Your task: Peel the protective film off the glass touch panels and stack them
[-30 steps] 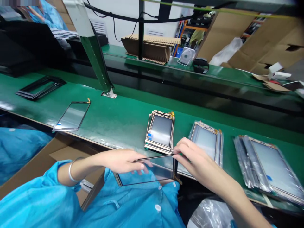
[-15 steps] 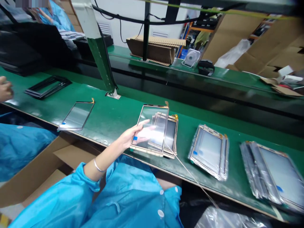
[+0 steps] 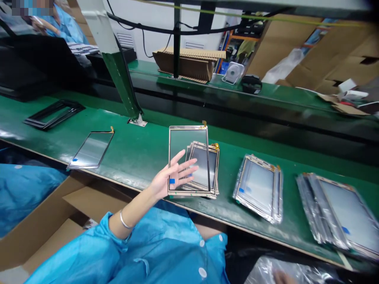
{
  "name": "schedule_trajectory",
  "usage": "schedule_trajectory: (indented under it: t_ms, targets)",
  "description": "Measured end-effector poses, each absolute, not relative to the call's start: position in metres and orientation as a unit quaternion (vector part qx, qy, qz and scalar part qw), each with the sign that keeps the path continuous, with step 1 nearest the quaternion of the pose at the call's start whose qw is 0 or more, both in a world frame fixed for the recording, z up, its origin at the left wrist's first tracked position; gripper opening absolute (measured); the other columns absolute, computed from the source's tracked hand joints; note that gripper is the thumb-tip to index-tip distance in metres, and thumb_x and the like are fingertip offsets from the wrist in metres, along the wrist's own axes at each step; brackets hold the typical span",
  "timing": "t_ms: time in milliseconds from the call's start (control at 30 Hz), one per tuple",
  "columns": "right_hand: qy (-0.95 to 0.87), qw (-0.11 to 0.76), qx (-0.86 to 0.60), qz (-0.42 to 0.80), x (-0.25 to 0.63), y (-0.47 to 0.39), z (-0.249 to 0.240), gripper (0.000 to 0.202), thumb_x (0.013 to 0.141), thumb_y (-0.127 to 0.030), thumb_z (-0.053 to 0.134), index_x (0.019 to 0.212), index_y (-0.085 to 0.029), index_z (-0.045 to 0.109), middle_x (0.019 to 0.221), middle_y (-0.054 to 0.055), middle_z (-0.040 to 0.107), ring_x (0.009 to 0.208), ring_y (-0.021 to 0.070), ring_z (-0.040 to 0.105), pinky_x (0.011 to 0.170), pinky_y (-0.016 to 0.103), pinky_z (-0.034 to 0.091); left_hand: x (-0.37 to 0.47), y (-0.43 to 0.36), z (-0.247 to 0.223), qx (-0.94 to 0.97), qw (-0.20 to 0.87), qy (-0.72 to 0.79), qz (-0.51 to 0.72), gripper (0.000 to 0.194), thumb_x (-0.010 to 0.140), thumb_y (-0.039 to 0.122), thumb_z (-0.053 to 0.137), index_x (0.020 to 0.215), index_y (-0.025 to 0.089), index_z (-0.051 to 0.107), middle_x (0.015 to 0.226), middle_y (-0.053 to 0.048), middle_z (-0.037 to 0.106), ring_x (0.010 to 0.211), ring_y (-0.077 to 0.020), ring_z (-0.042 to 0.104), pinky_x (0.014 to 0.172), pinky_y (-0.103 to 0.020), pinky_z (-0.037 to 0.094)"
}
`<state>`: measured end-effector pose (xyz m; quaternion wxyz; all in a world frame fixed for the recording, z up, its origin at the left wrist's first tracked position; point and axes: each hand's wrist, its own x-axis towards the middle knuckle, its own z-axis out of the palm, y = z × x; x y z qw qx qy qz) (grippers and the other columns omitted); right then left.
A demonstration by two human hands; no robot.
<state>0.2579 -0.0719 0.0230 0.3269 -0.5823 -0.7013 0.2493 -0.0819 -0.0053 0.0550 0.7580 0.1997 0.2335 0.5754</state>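
My left hand [image 3: 177,173] holds a clear touch panel glass [image 3: 189,138] nearly upright by its left edge. Its spread fingers show through the glass, beside a small blue tab. A gold flex tail sticks up from the panel's top right corner. Behind it, partly hidden, lies a stack of framed panels [image 3: 213,165] on the green bench. At the bottom edge, a small blurred part of my right hand [image 3: 282,277] shows at a clear plastic bag [image 3: 263,272]; its fingers cannot be made out.
Another touch panel [image 3: 91,150] and black frames [image 3: 55,114] lie to the left. Film-wrapped panels [image 3: 259,187] and a further wrapped stack [image 3: 334,213] are on the right. A green-and-white post [image 3: 118,71] rises from the bench [image 3: 139,154]. An open carton [image 3: 41,221] is below its edge.
The touch panel in my left hand has turned more upright and squarely toward me, and my fingers have spread behind it. Part of my right hand has appeared at the bottom edge.
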Motion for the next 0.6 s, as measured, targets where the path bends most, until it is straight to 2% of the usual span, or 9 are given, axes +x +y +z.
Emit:
schedule_trajectory:
  t_ms: [100,167,233,400,600]
  targets:
    - [-0.667,0.396,-0.588,0.231,0.234,-0.074,0.029,0.019,0.087,-0.044,0.058,0.085,-0.026,0.065,0.079,0.006,0.068,0.067,0.0235,0.067,0.056,0.034,0.055,-0.071,-0.017,0.060,0.219,0.753,0.231,0.576,0.059,0.095,0.023,0.050,0.148,0.030,0.026,0.133,-0.010,0.059,0.118,-0.0245,0.059,0.095,-0.038,0.049]
    - [-0.662,0.416,-0.553,0.288,0.201,-0.063,0.036,0.018,0.088,-0.038,0.057,0.092,-0.022,0.065,0.089,0.008,0.069,0.076,0.0218,0.067,0.067,0.032,0.056,-0.065,-0.025,0.063,0.226,0.748,0.225,0.582,0.057,0.095,0.024,0.050,0.147,0.030,0.029,0.133,-0.009,0.060,0.118,-0.0235,0.059,0.094,-0.037,0.050]
    - [-0.666,0.425,-0.518,0.328,0.169,-0.051,0.042,0.015,0.089,-0.034,0.057,0.094,-0.021,0.065,0.091,0.007,0.067,0.080,0.0196,0.065,0.070,0.030,0.055,-0.063,-0.031,0.065,0.231,0.741,0.219,0.591,0.054,0.095,0.024,0.050,0.146,0.031,0.032,0.132,-0.008,0.060,0.119,-0.0230,0.059,0.094,-0.037,0.050]
    - [-0.662,0.459,-0.494,0.327,0.145,-0.046,0.044,0.007,0.088,-0.028,0.061,0.088,-0.021,0.062,0.085,0.002,0.062,0.076,0.0150,0.060,0.066,0.024,0.051,-0.061,-0.040,0.067,0.257,0.728,0.193,0.606,0.044,0.095,0.025,0.050,0.138,0.033,0.045,0.131,-0.006,0.062,0.120,-0.0235,0.058,0.095,-0.036,0.050]
    - [-0.676,0.447,-0.494,0.315,0.151,-0.048,0.043,0.007,0.090,-0.024,0.059,0.083,-0.021,0.058,0.079,-0.001,0.058,0.071,0.0123,0.056,0.063,0.021,0.047,-0.059,-0.043,0.064,0.287,0.727,0.184,0.597,0.038,0.097,0.024,0.047,0.132,0.036,0.052,0.131,-0.005,0.062,0.122,-0.0244,0.057,0.096,-0.039,0.049]
